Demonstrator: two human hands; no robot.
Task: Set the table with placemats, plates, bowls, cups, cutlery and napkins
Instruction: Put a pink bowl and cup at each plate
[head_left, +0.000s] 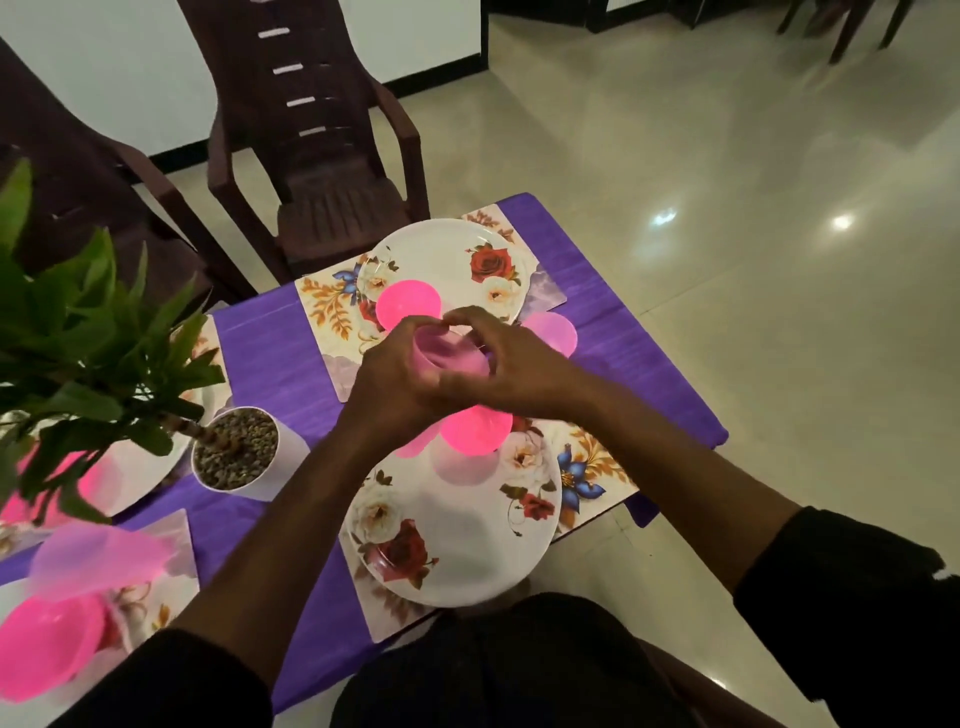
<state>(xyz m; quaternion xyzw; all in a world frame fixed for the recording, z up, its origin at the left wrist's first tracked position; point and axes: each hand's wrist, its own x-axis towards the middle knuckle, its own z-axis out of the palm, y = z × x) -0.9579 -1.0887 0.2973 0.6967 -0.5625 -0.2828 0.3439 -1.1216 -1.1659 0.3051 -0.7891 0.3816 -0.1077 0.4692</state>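
Head view: floral rectangular placemats, white rose-print round plates and bright pink plastic bowls already sit at the far and near settings on the purple-clothed table. No cutlery or napkins visible, so those remain. Left hand and right hand both grip a translucent pale-pink plastic cup, tilted above the table between the two plates; possibly a nested stack.
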